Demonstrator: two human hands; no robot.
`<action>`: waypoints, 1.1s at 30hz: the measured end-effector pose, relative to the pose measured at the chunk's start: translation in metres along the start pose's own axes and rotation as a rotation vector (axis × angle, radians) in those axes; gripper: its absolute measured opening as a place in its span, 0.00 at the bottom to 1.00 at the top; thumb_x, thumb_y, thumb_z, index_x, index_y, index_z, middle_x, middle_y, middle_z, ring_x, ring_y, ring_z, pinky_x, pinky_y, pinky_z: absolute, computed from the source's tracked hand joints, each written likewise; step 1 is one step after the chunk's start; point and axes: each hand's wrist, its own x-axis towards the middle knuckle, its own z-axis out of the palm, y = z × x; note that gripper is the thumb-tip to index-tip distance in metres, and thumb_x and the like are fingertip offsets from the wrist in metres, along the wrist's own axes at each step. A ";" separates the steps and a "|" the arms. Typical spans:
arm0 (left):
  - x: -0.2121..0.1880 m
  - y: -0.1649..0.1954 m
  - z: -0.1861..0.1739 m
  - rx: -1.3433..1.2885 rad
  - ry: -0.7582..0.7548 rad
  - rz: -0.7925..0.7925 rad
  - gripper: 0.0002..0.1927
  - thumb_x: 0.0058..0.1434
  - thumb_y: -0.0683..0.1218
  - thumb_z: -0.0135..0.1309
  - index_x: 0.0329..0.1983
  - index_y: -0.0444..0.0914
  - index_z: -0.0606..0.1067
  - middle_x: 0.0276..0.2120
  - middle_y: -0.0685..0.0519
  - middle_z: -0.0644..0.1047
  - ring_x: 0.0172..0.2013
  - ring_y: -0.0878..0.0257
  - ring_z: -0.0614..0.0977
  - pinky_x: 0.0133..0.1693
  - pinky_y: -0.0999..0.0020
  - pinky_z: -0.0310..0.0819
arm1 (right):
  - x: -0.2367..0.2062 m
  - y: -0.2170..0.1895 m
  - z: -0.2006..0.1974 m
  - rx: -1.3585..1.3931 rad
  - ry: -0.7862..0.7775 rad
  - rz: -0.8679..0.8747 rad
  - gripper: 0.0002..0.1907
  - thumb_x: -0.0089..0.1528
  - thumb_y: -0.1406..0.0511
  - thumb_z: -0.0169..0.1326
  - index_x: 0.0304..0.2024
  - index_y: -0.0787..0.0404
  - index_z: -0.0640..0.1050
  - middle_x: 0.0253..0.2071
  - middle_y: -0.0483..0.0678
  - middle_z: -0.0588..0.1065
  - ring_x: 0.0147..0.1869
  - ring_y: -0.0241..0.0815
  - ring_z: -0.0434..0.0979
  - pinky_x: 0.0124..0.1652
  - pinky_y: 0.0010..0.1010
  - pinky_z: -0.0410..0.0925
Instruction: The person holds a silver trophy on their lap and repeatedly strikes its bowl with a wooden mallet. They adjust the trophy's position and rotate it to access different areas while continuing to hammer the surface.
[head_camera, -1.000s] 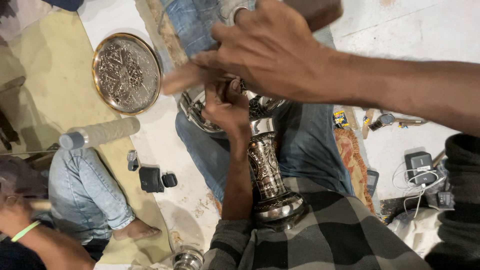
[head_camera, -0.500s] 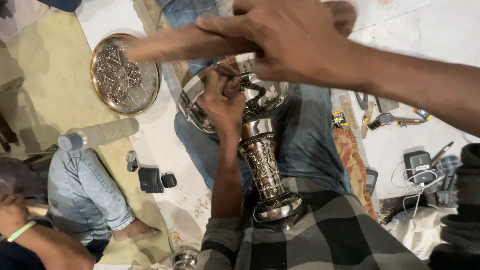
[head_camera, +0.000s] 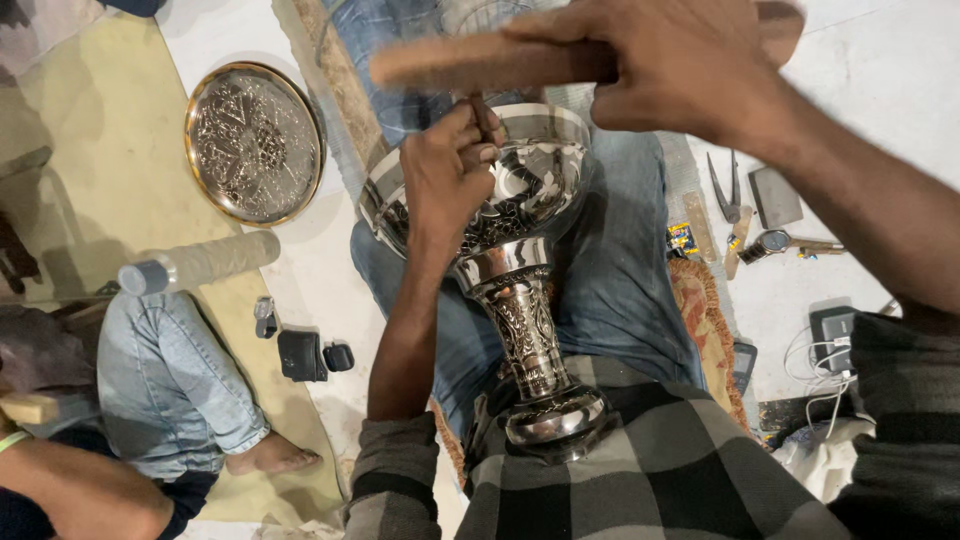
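Raised since 0.5 s ago: right hand (head_camera: 680, 65) w/ the wooden stick (head_camera: 490, 62), now higher over the goblet (head_camera: 510, 250) and blurred. Fingers closed round the stick. Goblet lies tilted across the lap, base against the checked shirt (head_camera: 660, 470). Left hand (head_camera: 450, 170) pinches a thin punch (head_camera: 482, 115) upright on the bowl. Engraved tray (head_camera: 255, 143) on floor to the left — pliers (head_camera: 727, 190) right.

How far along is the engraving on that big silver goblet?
The goblet's stem already carries dense pattern, and a finished-looking engraved tray lies beside. In hand: the left hand holds a thin punch on the bowl while the right hand raises a wooden mallet. The rim band looks plain.
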 end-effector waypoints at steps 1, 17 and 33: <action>0.002 -0.001 -0.001 -0.013 -0.020 -0.027 0.19 0.48 0.26 0.49 0.42 0.30 0.78 0.35 0.50 0.83 0.40 0.66 0.86 0.44 0.74 0.85 | -0.005 0.004 0.003 -0.032 0.093 0.003 0.42 0.47 0.71 0.60 0.67 0.53 0.77 0.31 0.55 0.77 0.28 0.47 0.73 0.31 0.39 0.65; 0.040 0.002 -0.013 0.266 -0.451 0.197 0.17 0.48 0.28 0.58 0.40 0.35 0.80 0.32 0.51 0.85 0.35 0.63 0.89 0.38 0.69 0.85 | -0.101 0.045 0.058 0.507 0.149 0.321 0.40 0.47 0.74 0.56 0.66 0.57 0.79 0.41 0.44 0.79 0.37 0.32 0.74 0.36 0.23 0.65; 0.067 -0.002 -0.008 0.392 -0.770 0.483 0.31 0.47 0.28 0.60 0.54 0.45 0.82 0.26 0.55 0.83 0.24 0.59 0.82 0.24 0.58 0.70 | -0.167 -0.049 0.164 0.722 0.738 0.499 0.37 0.57 0.80 0.57 0.70 0.71 0.66 0.51 0.54 0.76 0.51 0.43 0.78 0.51 0.32 0.73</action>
